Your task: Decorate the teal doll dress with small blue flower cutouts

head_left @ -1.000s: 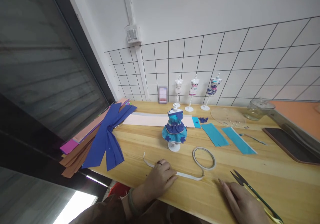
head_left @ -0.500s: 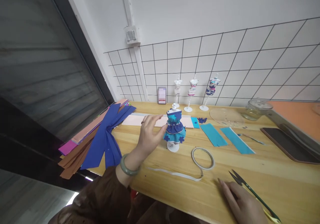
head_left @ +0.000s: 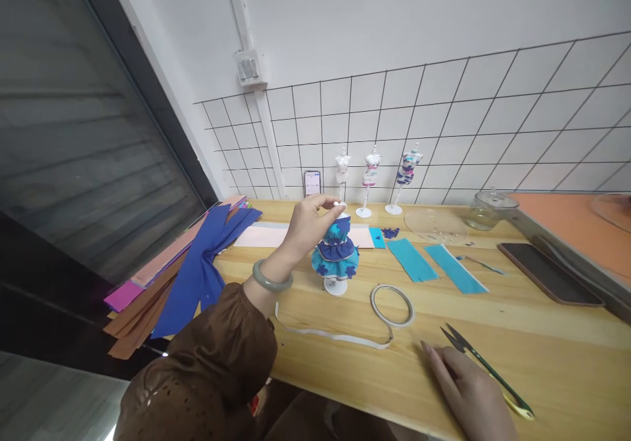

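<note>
A small mannequin in a blue and turquoise ruffled dress stands upright on the wooden table. My left hand, with a green bangle at the wrist, pinches the mannequin's white neck knob between thumb and fingertips. Lower right, my right hand rests on the table beside the green-handled scissors, its index finger stretched out and nothing visible in it. Between the hands lies a roll of white tape with a loose strip trailing leftward.
Blue and brown fabric strips lie at the left. Three mannequins and a phone stand by the wall. Turquoise pieces, a clear plate, a glass jar and a dark tray are on the right.
My left hand has moved from beside the dressed mannequin up to its top and closed on the neck knob. My right hand stays near the scissors. The view has shifted slightly.
</note>
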### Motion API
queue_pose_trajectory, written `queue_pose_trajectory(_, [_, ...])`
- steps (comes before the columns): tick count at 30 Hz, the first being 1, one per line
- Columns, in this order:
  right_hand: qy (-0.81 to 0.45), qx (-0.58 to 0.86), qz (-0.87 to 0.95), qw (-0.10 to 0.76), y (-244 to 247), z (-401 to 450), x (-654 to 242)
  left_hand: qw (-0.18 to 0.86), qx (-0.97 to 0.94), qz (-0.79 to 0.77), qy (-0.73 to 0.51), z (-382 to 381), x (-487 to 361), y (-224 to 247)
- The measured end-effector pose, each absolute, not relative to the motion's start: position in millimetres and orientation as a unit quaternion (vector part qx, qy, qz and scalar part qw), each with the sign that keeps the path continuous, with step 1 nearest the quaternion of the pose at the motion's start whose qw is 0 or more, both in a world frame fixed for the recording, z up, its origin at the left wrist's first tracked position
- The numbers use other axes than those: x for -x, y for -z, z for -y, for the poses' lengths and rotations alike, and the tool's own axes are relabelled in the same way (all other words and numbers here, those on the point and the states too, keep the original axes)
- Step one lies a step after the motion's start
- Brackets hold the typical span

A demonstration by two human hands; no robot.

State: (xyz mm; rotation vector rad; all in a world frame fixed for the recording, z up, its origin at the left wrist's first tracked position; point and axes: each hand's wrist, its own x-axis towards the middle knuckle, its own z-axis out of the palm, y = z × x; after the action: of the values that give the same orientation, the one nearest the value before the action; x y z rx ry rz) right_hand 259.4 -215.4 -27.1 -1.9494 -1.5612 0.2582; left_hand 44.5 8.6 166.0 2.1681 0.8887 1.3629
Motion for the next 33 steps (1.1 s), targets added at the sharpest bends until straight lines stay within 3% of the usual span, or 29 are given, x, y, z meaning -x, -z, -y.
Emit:
queue_pose_trajectory(9, [-0.111,0.745,0.584,0.301,25.3,215.2,-258.5,0.298,-0.761,-0.333,-0.471,-38.2,-41.1,-171.1])
queue_pose_trajectory(33, [-0.106,0.747,0.576,0.314,20.3,216.2,-258.1,0.272,-0.775,-0.315,-0.476,-67.1,-60.9,-165.0])
